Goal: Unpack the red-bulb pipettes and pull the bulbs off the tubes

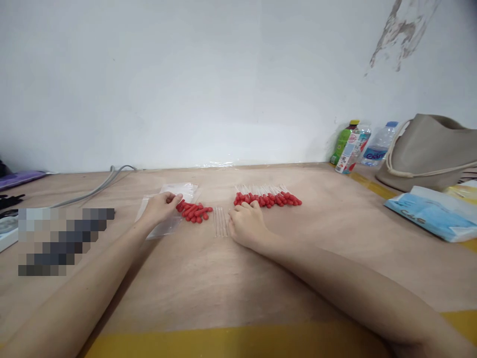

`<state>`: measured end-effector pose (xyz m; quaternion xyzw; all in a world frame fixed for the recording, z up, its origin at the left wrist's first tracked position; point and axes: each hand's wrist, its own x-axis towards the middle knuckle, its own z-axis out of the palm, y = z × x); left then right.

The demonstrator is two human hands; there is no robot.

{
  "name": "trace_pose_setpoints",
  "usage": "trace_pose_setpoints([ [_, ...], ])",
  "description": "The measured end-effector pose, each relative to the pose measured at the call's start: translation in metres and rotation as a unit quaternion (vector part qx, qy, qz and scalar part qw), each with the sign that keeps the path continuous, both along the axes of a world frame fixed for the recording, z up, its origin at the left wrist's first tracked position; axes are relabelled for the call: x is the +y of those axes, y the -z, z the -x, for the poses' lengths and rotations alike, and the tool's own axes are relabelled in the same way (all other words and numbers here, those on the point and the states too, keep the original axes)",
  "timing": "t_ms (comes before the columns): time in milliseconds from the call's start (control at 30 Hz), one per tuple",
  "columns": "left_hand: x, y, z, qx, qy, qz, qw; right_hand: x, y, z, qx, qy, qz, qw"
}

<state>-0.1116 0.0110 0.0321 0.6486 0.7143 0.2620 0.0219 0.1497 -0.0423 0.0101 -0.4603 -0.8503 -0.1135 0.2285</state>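
A small pile of red rubber bulbs (194, 212) lies left of the middle of the table. My left hand (163, 206) reaches its left edge, over clear plastic bags (167, 226), and pinches one bulb between thumb and finger. Several thin glass tubes (219, 222) lie side by side, just right of the pile. Beside them my right hand (249, 223) rests with curled fingers; what they grip, if anything, is hidden. Behind it stretches a row of glass droppers with red bulbs (274, 199), their bulbs towards me.
Bottles (350, 149), a grey bag (425, 149) and a blue-white tissue pack (432, 214) stand or lie on the right. A grey cable (89, 191) and a blurred-out dark object (70, 238) are on the left. A white wall (223, 84) closes off the back.
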Motion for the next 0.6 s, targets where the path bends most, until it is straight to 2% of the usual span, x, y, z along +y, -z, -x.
trace_pose_setpoints([
  [167, -0.003, -0.003, -0.004, 0.029, -0.042, -0.081, 0.995, -0.01, 0.001, 0.006, 0.02, -0.025, 0.046, 0.998],
  [233, -0.006, -0.004, -0.01, 0.039, -0.03, -0.134, 0.99, -0.013, 0.0, 0.006, 0.024, -0.037, 0.061, 0.997],
  [400, -0.016, -0.004, -0.043, 0.087, 0.106, -0.208, 0.969, -0.014, -0.005, -0.007, 0.071, -0.034, 0.043, 0.996],
  [500, -0.021, -0.002, -0.067, 0.128, 0.187, -0.19, 0.955, -0.009, -0.004, -0.029, 0.099, -0.033, 0.005, 0.995],
  [600, -0.018, -0.001, -0.093, 0.143, 0.219, -0.152, 0.953, 0.0, 0.002, -0.058, 0.115, -0.016, -0.025, 0.993],
])
